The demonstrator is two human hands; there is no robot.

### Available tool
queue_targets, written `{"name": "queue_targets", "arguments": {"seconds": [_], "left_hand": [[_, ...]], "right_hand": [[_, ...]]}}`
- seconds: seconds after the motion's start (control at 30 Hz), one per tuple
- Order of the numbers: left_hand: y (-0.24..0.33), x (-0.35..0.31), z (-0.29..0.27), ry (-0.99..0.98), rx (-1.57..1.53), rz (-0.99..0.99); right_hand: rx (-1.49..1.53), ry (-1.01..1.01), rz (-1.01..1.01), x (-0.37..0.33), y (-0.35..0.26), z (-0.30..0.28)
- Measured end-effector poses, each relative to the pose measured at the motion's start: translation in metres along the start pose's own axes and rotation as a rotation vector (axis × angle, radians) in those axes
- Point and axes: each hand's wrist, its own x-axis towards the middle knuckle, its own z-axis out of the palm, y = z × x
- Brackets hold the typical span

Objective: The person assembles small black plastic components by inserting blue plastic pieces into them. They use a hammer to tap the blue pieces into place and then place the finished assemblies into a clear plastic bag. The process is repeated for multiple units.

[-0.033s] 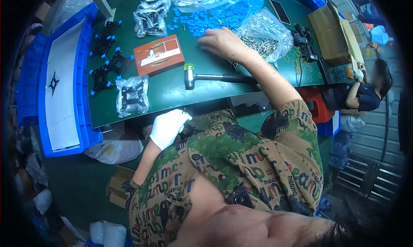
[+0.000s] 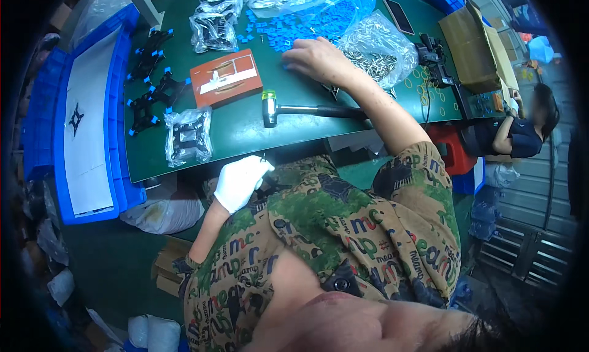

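My left hand, in a white glove, is held just off the table's near edge, its fingers closed. Something small and dark shows at its fingertips; I cannot make out what it is. My bare right hand reaches over the table with loosely bent, outstretched fingers, at the near side of a spread of small blue clips. Blue bits show by its fingertips. Beside that hand lies a clear bag of metal screws. A hammer with a black handle lies between my hands, near a reddish-brown box.
Black X-shaped brackets with blue tips lie at the left, near a bagged bracket. A blue tray stands left of the table. At the back right are a phone, a cardboard box and another person.
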Motion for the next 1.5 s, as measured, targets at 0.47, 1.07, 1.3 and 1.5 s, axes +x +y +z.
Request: {"name": "queue_targets", "arguments": {"seconds": [0.47, 1.07, 1.3, 1.5], "left_hand": [[0.004, 0.002, 0.001, -0.022, -0.084, -0.021], [0.013, 0.004, 0.001, -0.093, 0.011, -0.049], [0.012, 0.005, 0.001, -0.070, 0.071, 0.096], [0.011, 0.005, 0.001, -0.082, 0.077, 0.148]], "right_hand": [[0.008, 0.001, -0.160, 0.004, -0.011, 0.007], [0.808, -0.341, 0.035, -0.083, -0.145, -0.004], [0.824, -0.457, 0.025, -0.078, -0.142, -0.011], [0.834, -0.516, 0.008, -0.076, -0.142, -0.012]]}}
